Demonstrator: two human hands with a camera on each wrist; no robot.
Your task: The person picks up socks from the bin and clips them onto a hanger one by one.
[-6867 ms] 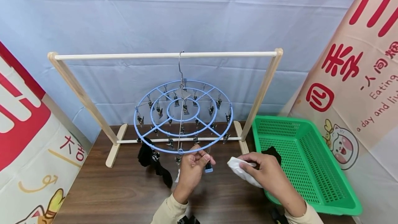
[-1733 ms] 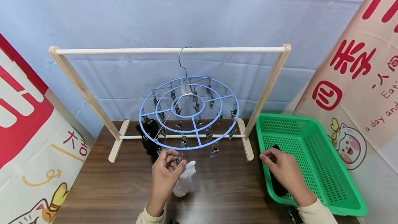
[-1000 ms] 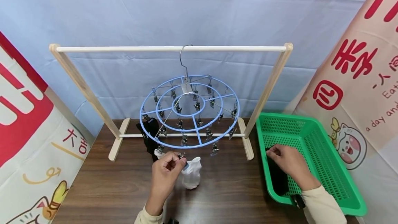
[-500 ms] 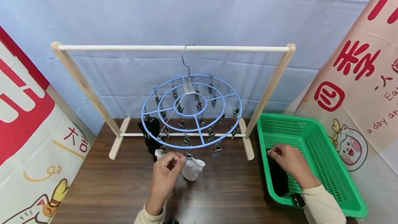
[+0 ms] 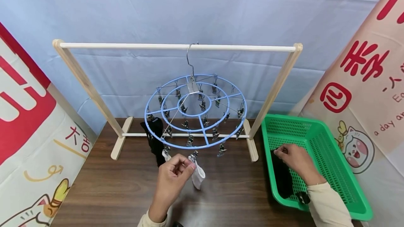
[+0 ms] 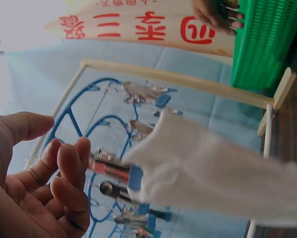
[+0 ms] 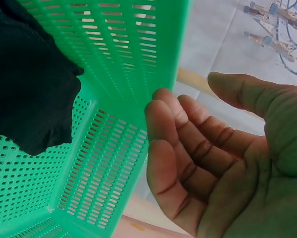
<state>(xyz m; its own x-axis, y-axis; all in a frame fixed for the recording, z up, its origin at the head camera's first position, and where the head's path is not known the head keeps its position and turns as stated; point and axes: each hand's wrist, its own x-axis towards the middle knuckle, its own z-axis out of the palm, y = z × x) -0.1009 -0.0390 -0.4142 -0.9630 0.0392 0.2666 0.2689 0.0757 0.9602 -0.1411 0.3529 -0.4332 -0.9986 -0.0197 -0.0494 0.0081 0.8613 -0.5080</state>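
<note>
**White sock [image 5: 198, 177] hanging by one end, both hands grasping nothing**

Nearest the camera, a person's left hand [image 5: 173, 178] is hovering just beside the sock, its thumb and bent fingertips parted and holding nothing, as the left wrist view is showing. The right hand [image 5: 296, 160] is hanging over a green basket [image 5: 334, 179], likewise released, fingers loosely bent near black cloth [image 5: 282, 178] lying inside. Just beyond the left hand, a small clip [image 5: 194, 155] is bearing the sock's weight, pinching one end and letting the rest dangle, apparently keeping it off the table [image 5: 221, 195]. Another white piece [image 5: 165, 155] is hanging to its left, and a black sock [image 5: 156, 127] is hanging farther left. Above, a round blue hanger [image 5: 203, 130] is spreading its clips in rings, seemingly to stop pieces crowding. Its hook [image 5: 187, 55] is looping over the rack [image 5: 240, 48], whose raised bar is suspending everything before a pale blue backdrop [image 5: 126, 13].
</note>
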